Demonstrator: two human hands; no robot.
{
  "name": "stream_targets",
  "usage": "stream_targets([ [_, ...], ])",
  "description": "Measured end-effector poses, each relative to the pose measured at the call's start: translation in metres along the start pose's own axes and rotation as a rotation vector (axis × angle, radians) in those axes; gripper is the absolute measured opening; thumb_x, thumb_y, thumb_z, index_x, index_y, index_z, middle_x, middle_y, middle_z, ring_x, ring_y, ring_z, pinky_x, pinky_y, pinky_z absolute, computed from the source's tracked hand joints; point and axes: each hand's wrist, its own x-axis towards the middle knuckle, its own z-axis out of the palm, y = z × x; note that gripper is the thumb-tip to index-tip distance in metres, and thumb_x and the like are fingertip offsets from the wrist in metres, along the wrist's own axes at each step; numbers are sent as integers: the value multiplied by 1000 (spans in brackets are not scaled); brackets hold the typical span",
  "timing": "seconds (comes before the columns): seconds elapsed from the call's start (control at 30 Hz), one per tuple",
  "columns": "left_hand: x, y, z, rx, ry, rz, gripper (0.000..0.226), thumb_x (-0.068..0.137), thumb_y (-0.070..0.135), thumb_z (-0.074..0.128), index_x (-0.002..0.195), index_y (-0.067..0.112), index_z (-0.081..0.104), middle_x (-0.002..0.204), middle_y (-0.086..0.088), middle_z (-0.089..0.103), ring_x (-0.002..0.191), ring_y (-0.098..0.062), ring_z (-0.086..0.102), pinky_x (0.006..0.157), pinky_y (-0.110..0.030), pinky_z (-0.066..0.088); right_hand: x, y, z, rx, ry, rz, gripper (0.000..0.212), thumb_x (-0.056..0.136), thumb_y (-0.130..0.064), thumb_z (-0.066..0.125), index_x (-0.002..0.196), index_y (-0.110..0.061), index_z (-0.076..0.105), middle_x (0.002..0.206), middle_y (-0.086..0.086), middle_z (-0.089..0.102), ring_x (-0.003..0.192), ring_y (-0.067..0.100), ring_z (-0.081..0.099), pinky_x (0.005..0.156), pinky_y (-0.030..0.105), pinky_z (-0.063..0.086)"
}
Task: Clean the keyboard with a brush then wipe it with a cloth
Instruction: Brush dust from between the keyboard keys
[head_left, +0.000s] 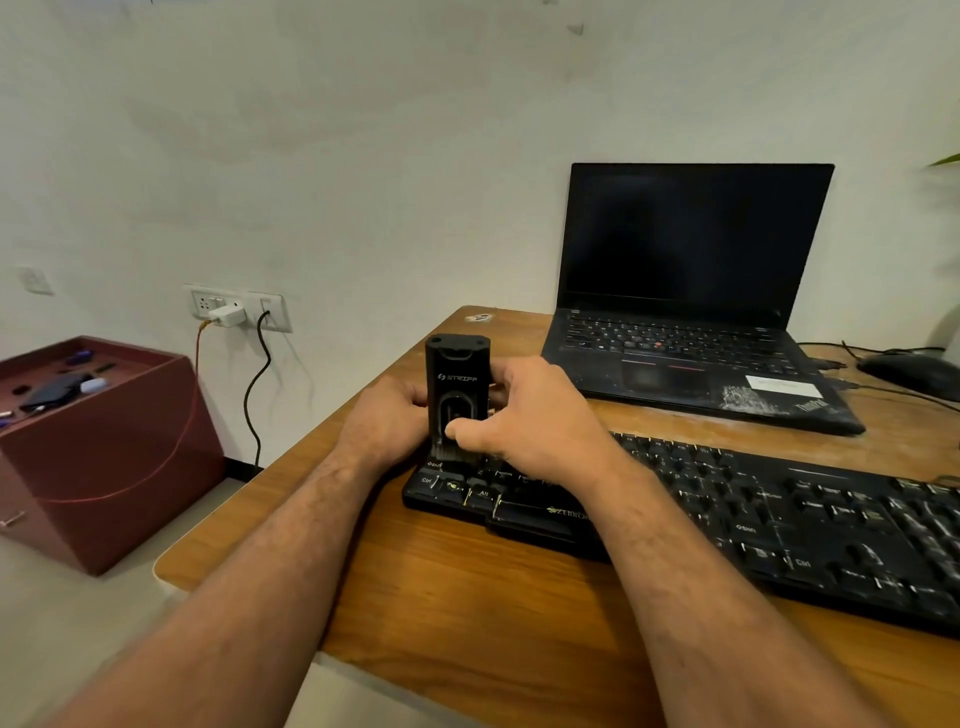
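While both hands meet at keyboard's left end: brush (457, 395) stands upright, bristles down on the keys.
Left hand (387, 421): grip curled round brush's left side.
Right hand (524, 415): grip pinches brush, thumb on its front, fingers behind.
Keyboard (727, 525): black, lies across wooden counter (467, 597), near front edge.
Laptop (691, 312): open, screen dark, behind keyboard.
Mouse (909, 366): black, far right w/ cables.
Box (98, 447): maroon, on floor left of counter, small items inside.
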Motion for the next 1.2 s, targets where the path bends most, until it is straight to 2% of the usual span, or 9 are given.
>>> stream_targets([
  [0.2,0,0,-1,-6,-3,-5,21,87,23,68,66,24,70,64,6,70,67,-14,66,61,-24,47,-2,1,-1,-44,67,8,31,76,-33,80,105,-29,70,89,-10,73,80,8,69,74,32,59],
  [0.37,-1,3,-1,36,11,13,28,85,16,67,58,21,60,62,5,62,63,-15,60,55,-23,43,-7,-1,3,45,-63,4,36,73,-31,81,108,-29,71,95,-10,76,89,7,72,86,40,59],
  [0.47,1,1,-1,-2,-8,-4,27,84,22,71,58,23,65,62,5,67,67,-16,65,61,-26,48,-6,-4,-1,-27,19,4,33,76,-33,80,107,-29,71,94,-11,74,87,6,69,83,36,59],
  [0.6,4,-2,-1,39,-2,73,16,86,27,67,75,16,65,76,-4,70,73,-25,68,70,-42,58,-13,-10,-1,104,-133,0,34,75,-23,82,107,-28,72,95,-10,77,89,6,73,84,35,60],
  [0.73,1,2,-1,88,17,50,23,89,19,63,66,18,59,69,2,64,68,-19,62,61,-28,48,-10,-9,-1,-18,8,-7,31,74,-31,81,104,-30,73,88,-10,75,81,8,70,78,38,60],
  [0.87,3,0,-2,84,1,71,17,89,24,66,75,15,64,75,-2,68,73,-22,67,69,-39,58,-16,-12,-2,97,-149,2,31,76,-23,82,105,-28,74,95,-12,77,89,3,72,86,34,59],
  [1.0,1,1,-1,74,14,24,24,90,20,63,66,19,60,68,3,64,66,-15,61,57,-25,44,-11,-9,-3,9,-24,3,31,74,-29,81,104,-30,73,91,-9,77,86,8,72,82,38,60],
  [1.1,3,-1,0,61,-11,52,20,90,23,65,72,14,63,72,-2,68,69,-21,66,65,-35,56,-15,-10,-8,140,-174,24,32,76,-21,84,106,-27,74,94,-12,78,87,2,73,86,32,59],
  [1.2,1,0,-2,74,-1,36,18,89,23,66,73,15,66,72,-1,68,70,-22,66,65,-31,54,-14,-8,-4,40,-75,6,29,73,-26,83,101,-27,74,90,-11,77,85,4,73,83,37,61],
])
